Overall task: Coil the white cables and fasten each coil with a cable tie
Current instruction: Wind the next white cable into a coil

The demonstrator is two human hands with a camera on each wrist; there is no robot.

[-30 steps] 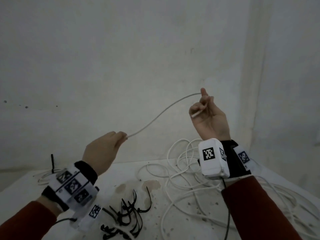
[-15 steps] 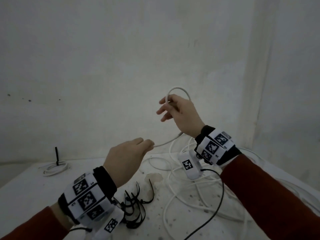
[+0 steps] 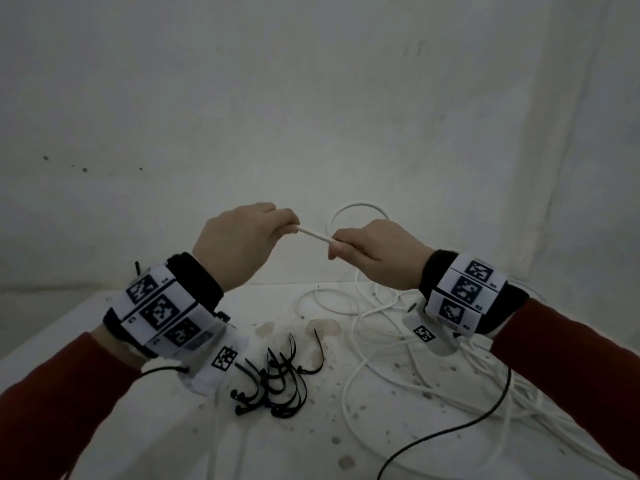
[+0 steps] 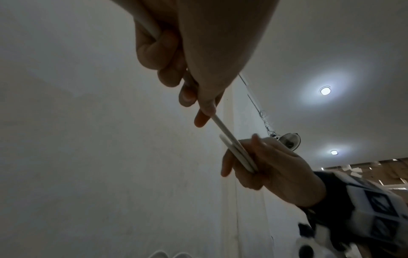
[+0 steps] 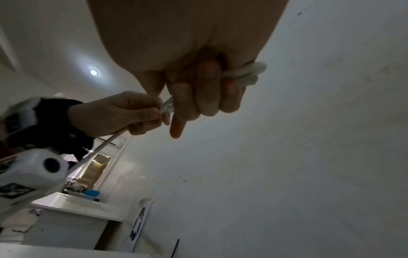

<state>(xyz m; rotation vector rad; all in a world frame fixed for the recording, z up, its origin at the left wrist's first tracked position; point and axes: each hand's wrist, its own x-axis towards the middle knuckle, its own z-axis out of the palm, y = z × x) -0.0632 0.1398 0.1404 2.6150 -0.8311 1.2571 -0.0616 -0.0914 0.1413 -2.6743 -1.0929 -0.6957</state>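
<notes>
Both hands are raised above the counter (image 3: 104,427), close together in front of the wall (image 3: 311,98). The left hand (image 3: 239,244) has its fingers curled around the cable (image 3: 313,234), pinching it between thumb and fingertips; in the left wrist view the cable runs through the closed palm and out past the fingertips (image 4: 199,120). The right hand (image 3: 375,252) grips the same cable with curled fingers, a short straight stretch spanning the gap between the two hands. Behind the right hand a loop (image 3: 356,211) of the cable arcs upward. The right wrist view shows more than one strand of cable (image 5: 247,73) bunched inside the right fist.

The rest of the cable hangs down to the counter, where it lies in a loose tangle (image 3: 381,341) below and right of the hands. A pile of black ties (image 3: 277,382) lies on the counter beneath the left wrist, just left of the tangle. A thin black wire (image 3: 485,420) trails from the right wrist across the counter.
</notes>
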